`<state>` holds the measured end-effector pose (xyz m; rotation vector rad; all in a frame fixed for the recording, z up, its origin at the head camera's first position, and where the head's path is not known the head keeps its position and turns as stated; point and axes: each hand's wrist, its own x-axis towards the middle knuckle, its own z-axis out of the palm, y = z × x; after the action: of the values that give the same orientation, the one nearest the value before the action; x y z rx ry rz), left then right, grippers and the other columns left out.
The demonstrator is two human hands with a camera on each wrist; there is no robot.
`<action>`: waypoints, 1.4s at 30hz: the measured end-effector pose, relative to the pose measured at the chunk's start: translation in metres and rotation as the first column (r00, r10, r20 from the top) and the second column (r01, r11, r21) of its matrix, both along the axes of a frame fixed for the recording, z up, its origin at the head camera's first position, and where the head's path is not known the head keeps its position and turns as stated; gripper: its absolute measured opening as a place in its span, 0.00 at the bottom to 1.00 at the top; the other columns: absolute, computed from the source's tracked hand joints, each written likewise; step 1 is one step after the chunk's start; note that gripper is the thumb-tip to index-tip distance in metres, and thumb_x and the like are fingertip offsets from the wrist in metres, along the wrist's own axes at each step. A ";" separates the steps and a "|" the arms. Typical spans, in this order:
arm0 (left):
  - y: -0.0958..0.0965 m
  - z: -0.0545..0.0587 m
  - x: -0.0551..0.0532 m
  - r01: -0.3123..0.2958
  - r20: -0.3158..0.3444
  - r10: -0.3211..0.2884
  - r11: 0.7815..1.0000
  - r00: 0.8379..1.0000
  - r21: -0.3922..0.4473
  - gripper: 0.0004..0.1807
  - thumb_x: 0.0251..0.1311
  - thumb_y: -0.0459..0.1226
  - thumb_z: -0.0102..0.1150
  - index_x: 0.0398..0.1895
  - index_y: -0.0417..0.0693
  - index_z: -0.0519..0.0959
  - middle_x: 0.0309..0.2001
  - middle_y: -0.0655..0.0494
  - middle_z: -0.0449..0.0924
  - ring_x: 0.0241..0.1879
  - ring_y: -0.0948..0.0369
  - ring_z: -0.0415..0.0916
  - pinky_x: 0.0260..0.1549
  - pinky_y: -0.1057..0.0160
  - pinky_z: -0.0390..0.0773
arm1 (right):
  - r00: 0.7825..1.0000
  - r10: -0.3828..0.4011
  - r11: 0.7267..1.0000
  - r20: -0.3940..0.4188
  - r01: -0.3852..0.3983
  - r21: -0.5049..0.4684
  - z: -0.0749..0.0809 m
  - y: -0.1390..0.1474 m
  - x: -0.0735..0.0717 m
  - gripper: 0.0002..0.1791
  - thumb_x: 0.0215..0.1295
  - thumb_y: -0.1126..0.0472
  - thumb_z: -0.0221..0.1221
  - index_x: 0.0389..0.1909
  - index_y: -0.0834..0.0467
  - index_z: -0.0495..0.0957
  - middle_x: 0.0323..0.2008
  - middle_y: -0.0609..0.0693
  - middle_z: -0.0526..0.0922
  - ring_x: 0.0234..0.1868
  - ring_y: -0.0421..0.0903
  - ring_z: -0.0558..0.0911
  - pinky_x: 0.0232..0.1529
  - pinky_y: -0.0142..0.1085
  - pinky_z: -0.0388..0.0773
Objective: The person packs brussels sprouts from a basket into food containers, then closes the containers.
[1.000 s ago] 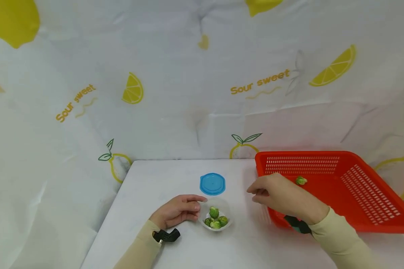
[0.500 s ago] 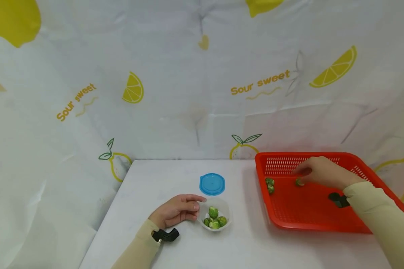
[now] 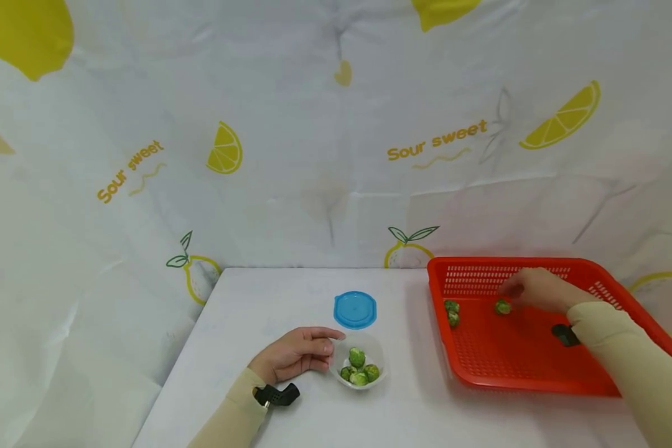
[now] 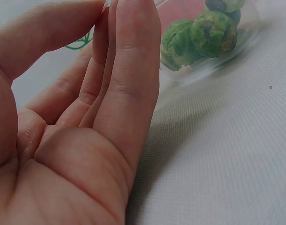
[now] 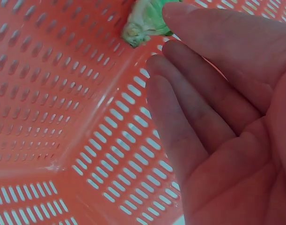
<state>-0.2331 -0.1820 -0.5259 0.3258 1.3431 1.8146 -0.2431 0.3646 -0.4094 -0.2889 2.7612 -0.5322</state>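
In the head view my left hand (image 3: 297, 354) rests on the table, its fingertips touching the left side of a clear plastic bowl (image 3: 378, 354). Several green Brussels sprouts (image 3: 356, 358) lie in that bowl. The left wrist view shows the fingers nearly straight beside the bowl. Inside a red basket, my right hand (image 3: 537, 289) reaches over a single Brussels sprout (image 3: 503, 306) on the basket floor. The right wrist view has the thumb tip overlapping the sprout (image 5: 145, 21), the other fingers loosely bent; the index finger is hidden and no firm grip shows.
The red plastic basket (image 3: 515, 386) with slotted walls stands at the right of the white table (image 3: 269, 292). More Brussels sprouts (image 3: 452, 314) lie along its left wall. Behind the bowl lies a blue lid (image 3: 355, 310). A lemon-printed cloth (image 3: 291, 186) hangs at the back.
My right hand has moved from beside the basket's left rim to over the single sprout, uncovering the sprouts at the left wall. The left hand and bowl stay put.
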 end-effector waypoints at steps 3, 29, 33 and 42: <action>0.000 0.001 0.000 -0.006 -0.002 0.006 1.000 1.000 -0.010 0.27 0.75 0.34 0.64 0.75 0.40 0.74 0.39 0.57 0.85 0.38 0.66 0.84 0.44 0.68 0.89 | 1.000 0.016 1.000 -0.009 -0.016 0.013 -0.003 0.001 -0.003 0.19 0.64 0.67 0.72 0.55 0.68 0.87 0.49 0.62 0.91 0.46 0.55 0.88 0.51 0.58 0.89; -0.002 -0.003 -0.003 0.008 -0.005 -0.008 1.000 1.000 0.026 0.29 0.72 0.34 0.66 0.74 0.39 0.73 0.40 0.58 0.86 0.37 0.67 0.85 0.45 0.67 0.89 | 1.000 0.026 0.999 0.013 -0.026 0.018 -0.017 -0.004 -0.012 0.15 0.60 0.69 0.74 0.48 0.67 0.90 0.42 0.58 0.91 0.40 0.51 0.86 0.47 0.54 0.89; -0.002 -0.004 -0.003 0.005 0.000 -0.005 1.000 1.000 0.024 0.30 0.71 0.34 0.67 0.74 0.39 0.73 0.39 0.58 0.86 0.37 0.67 0.84 0.45 0.67 0.89 | 0.999 0.036 0.999 0.008 -0.037 0.025 -0.018 -0.004 -0.014 0.14 0.59 0.68 0.74 0.47 0.67 0.90 0.41 0.58 0.91 0.39 0.50 0.86 0.45 0.52 0.89; -0.002 -0.002 -0.002 -0.001 0.006 0.001 1.000 1.000 0.017 0.29 0.72 0.32 0.66 0.74 0.39 0.73 0.39 0.57 0.86 0.37 0.66 0.85 0.45 0.67 0.90 | 0.999 0.003 1.000 0.053 -0.004 0.024 -0.014 -0.008 -0.014 0.14 0.62 0.67 0.74 0.48 0.67 0.90 0.41 0.57 0.91 0.41 0.51 0.86 0.48 0.55 0.89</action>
<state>-0.2353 -0.1838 -0.5277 0.3289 1.3251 1.8270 -0.2575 0.3566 -0.4237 -0.2701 2.7136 -0.4987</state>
